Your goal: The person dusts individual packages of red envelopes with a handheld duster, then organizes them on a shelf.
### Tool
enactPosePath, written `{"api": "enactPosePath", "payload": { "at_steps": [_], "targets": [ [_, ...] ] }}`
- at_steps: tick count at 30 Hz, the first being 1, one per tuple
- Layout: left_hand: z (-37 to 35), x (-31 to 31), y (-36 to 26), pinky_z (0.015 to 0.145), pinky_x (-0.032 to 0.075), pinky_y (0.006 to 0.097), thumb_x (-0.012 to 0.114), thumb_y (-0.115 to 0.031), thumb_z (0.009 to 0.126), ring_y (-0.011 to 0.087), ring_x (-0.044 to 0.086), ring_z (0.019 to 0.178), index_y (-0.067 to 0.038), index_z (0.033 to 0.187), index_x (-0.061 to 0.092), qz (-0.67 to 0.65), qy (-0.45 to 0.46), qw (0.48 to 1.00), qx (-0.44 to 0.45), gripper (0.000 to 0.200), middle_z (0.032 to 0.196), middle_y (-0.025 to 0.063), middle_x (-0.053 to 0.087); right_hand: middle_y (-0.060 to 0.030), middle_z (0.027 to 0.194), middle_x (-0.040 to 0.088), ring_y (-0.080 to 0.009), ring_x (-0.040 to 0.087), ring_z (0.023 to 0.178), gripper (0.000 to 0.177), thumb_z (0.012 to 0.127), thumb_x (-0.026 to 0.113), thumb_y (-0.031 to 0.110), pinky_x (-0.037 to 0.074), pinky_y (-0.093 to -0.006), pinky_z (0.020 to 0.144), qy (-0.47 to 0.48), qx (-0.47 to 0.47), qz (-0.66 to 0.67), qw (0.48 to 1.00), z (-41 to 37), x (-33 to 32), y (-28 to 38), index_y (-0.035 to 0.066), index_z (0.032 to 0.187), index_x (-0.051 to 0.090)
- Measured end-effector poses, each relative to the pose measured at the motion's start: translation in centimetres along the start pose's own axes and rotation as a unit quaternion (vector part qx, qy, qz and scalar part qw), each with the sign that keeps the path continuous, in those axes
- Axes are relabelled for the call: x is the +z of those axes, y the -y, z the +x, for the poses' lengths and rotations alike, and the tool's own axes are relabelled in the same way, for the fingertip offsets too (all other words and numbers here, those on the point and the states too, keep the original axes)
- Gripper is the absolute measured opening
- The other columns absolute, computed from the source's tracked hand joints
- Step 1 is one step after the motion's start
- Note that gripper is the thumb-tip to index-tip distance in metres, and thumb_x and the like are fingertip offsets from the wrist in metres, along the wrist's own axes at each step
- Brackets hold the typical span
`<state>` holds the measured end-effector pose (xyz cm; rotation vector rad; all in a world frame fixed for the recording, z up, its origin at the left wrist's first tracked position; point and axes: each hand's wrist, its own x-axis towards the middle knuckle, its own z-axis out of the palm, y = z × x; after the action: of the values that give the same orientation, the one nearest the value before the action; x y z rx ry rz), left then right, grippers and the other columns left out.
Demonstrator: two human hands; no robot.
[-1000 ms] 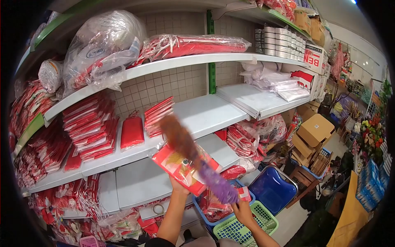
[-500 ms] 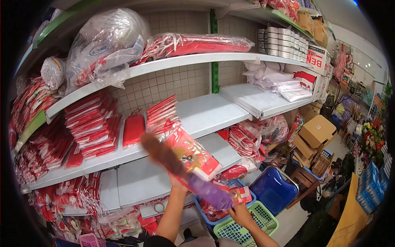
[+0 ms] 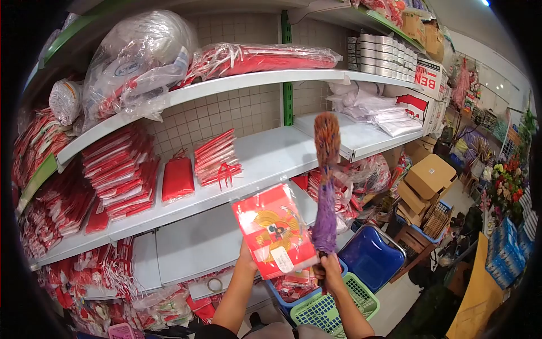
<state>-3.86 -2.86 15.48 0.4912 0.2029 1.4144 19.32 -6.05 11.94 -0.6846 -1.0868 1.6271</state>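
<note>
A flat red packet in clear plastic, printed with a golden emblem and bearing a white label, is held by my left hand, whose fingers are mostly behind it. My right hand is wrapped round the handle of a feather duster, purple below and brown-orange on top, which stands upright just right of the packet. Behind, on the middle shelf, lie a leaning pile of red-and-white packets, a single red packet and a tall stack of packets.
Grey shelves run across the view, with plastic-wrapped bundles above. Below my right hand are a green basket, a blue basket and a blue tray. Cardboard boxes stand at the right.
The duster has swung from slanting across the packet to upright at its right. The packet has moved slightly right and down, and its printed face is now uncovered.
</note>
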Motion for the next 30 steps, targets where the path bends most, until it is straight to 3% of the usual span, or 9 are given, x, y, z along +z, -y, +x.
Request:
{"api": "enactPosePath", "payload": {
  "at_steps": [6,10,14,15,18,20,25,28,30],
  "targets": [
    [0.5,0.0,1.2,0.084,0.051,0.0404,0.044,-0.034,0.091,0.0268,0.06,0.097,-0.001,0.119,0.048,0.075,-0.036,0.996,-0.017,0.043,0.113,0.0157,0.057,0.0027,0.062,0.045,-0.0036,0.032,0.045,0.031,0.079,0.07,0.021,0.021,-0.0211,0.04,-0.013,0.069,0.038,0.997,0.3,2.8,1.9,0.007,0.092,0.046],
    [1.1,-0.6,0.3,0.088,0.045,0.0409,0.043,-0.041,0.089,0.0235,0.05,0.109,-0.004,0.121,0.045,0.22,-0.198,0.955,-0.009,0.049,0.123,0.0133,0.049,0.0012,0.06,0.049,-0.0053,0.038,0.043,0.026,0.078,0.07,0.017,0.027,-0.0219,0.039,-0.147,0.032,-0.079,0.985,0.2,3.2,3.5,0.006,0.088,0.048],
    [0.2,-0.7,2.1,0.093,0.037,0.0509,0.04,-0.052,0.086,0.0271,0.044,0.117,-0.011,0.13,0.039,0.195,-0.231,0.949,-0.092,0.061,0.125,0.0121,0.047,-0.0028,0.063,0.056,-0.0137,0.051,0.049,0.033,0.075,0.071,0.017,0.041,-0.0267,0.046,-0.095,-0.222,-0.29,0.926,2.5,0.6,0.5,-0.001,0.098,0.054],
    [0.1,-0.2,2.8,0.093,0.037,0.0526,0.038,-0.056,0.085,0.0292,0.045,0.116,-0.01,0.133,0.037,0.176,-0.211,0.951,-0.14,0.066,0.13,0.0124,0.044,-0.01,0.075,0.059,-0.0218,0.06,0.069,0.045,0.072,0.072,0.018,0.048,-0.0343,0.065,-0.098,-0.212,-0.49,0.84,1.9,0.3,1.0,-0.002,0.107,0.053],
    [0.9,-2.0,5.6,0.092,0.036,0.0566,0.034,-0.062,0.085,0.0313,0.044,0.116,-0.01,0.136,0.032,0.103,-0.062,0.966,-0.228,0.073,0.136,0.0135,0.037,-0.0187,0.093,0.052,-0.0325,0.054,0.089,0.051,0.074,0.071,0.029,0.043,-0.0395,0.076,-0.005,-0.289,-0.438,0.852,2.3,3.5,2.2,-0.005,0.107,0.051],
    [0.8,-2.3,7.6,0.094,0.034,0.06,0.031,-0.066,0.084,0.0372,0.038,0.122,-0.01,0.138,0.028,0.119,-0.106,0.981,-0.112,0.078,0.14,0.0159,0.03,-0.0201,0.1,0.048,-0.0343,0.051,0.093,0.055,0.074,0.071,0.031,0.043,-0.0404,0.077,0.017,-0.249,-0.485,0.838,0.5,5.8,2.3,-0.006,0.109,0.049],
    [-1.7,-2.9,5.9,0.096,0.033,0.06,0.031,-0.065,0.084,0.0387,0.035,0.124,-0.01,0.138,0.028,-0.019,0.004,0.999,-0.042,0.077,0.141,0.0158,0.03,-0.0237,0.108,0.045,-0.0369,0.048,0.103,0.047,0.081,0.064,0.025,0.041,-0.0413,0.081,0.015,-0.189,-0.447,0.874,-2.9,6.7,0.5,-0.008,0.111,0.047],
    [-1.1,-0.3,3.8,0.097,0.032,0.0599,0.031,-0.065,0.084,0.0397,0.033,0.125,-0.01,0.138,0.028,-0.043,0.063,0.997,-0.002,0.077,0.141,0.0158,0.029,-0.0265,0.099,0.053,-0.0371,0.055,0.091,0.036,0.084,0.057,0.015,0.043,-0.0412,0.073,0.012,-0.242,-0.445,0.862,-3.8,3.4,-3.1,-0.006,0.112,0.048],
    [-0.4,1.7,2.6,0.097,0.032,0.0599,0.031,-0.065,0.084,0.0403,0.032,0.126,-0.01,0.138,0.027,-0.052,0.109,0.993,0.009,0.077,0.141,0.0157,0.029,-0.0253,0.085,0.057,-0.0371,0.057,0.077,0.034,0.084,0.054,0.011,0.043,-0.0409,0.065,-0.006,-0.153,-0.499,0.853,-4.3,1.4,-3.8,-0.005,0.113,0.048]
  ]
}}
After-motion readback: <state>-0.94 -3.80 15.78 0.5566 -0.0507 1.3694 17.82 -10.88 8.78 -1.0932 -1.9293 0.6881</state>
